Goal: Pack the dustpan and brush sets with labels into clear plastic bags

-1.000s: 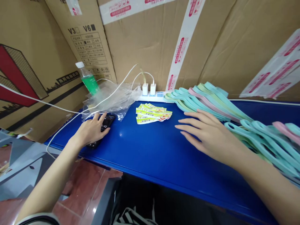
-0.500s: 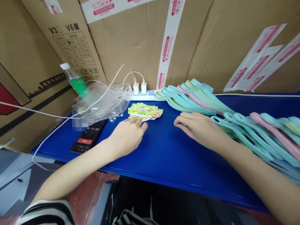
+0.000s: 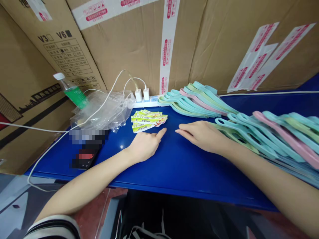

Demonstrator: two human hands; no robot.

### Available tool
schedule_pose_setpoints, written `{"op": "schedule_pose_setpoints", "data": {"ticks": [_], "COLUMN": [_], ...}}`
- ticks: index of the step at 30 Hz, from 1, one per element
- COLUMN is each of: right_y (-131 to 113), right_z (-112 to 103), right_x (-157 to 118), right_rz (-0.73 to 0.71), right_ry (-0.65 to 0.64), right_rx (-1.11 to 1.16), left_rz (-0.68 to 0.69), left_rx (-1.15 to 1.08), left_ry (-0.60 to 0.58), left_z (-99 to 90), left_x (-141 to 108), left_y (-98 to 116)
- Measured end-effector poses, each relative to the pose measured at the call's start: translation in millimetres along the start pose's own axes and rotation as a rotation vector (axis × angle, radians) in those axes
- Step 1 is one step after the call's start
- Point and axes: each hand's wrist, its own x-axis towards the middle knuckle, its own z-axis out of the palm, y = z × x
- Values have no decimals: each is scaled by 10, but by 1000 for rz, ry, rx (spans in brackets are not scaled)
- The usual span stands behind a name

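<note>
My left hand (image 3: 145, 146) hovers over or rests on the blue tabletop, just in front of a fanned pile of yellow-green and white printed paper labels (image 3: 147, 120). Its index finger points out to the right, the other fingers are curled, and nothing shows in it. To the right, my right hand (image 3: 203, 135) has its thumb and forefinger apart at the tips, with nothing visible between them. Close to that hand lie two stacks of long plastic pieces with looped ends, in mint, green and pink: a back stack (image 3: 196, 101) and a right-hand stack (image 3: 269, 136).
A white power strip (image 3: 147, 103) with two plugged chargers stands behind the labels. At left are clear plastic bags (image 3: 99, 111), a green-labelled bottle (image 3: 74, 94), a phone (image 3: 86, 159) and a loose white cable (image 3: 47, 162). Large cardboard boxes (image 3: 139, 39) wall in the back.
My left hand has drawn back from the labels, its index finger now stretched out. The right thumb and forefinger have straightened and spread. The view has shifted slightly.
</note>
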Motion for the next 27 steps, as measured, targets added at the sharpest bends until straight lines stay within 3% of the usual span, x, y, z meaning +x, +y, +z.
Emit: {"op": "schedule_pose_setpoints", "data": {"ticks": [12,20,27], "right_y": [130,75,26], "right_z": [83,-15,232], "right_x": [56,8,99], "right_rz": [31,8,30], "right_ry": [-16,48,124], "right_rx": [74,68,31], "left_rz": [20,18,14], "left_rx": [33,19,20], "left_ry": [-22,-18,-31], "left_z": [-26,-43,-43], "left_x": [-32,-52,-52], "left_y": [16,10,12]}}
